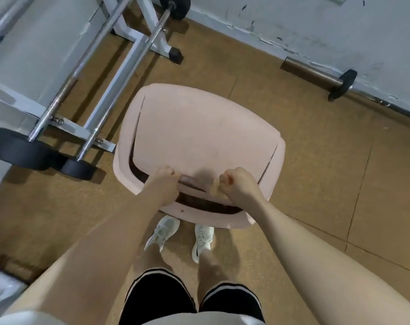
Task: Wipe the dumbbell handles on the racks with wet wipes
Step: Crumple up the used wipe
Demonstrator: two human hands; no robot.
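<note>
I stand over a pink bin (199,137) with a swing lid, my white shoes (163,232) on the brown floor (316,184) just at its near side. Both my hands are low over the near edge of the lid, where a dark gap opens into the bin.

My left hand (163,178) is curled, its fingers (168,171) bent in at the lid's near edge; whether they grip the lid or hold something small, I cannot tell, as the view is blurred there. My right hand (236,181) is curled too, fingers drawn together into a loose fist just above the rim; I see nothing plainly held in it.

No wipe shows clearly in either hand, and no dumbbell rack is in view. To my left, barbells (100,120) with black plates (18,148) lean on a white steel frame (126,66). Well apart on the far right, another bar (316,76) with a small black plate lies along the foot of the grey wall (316,24).
</note>
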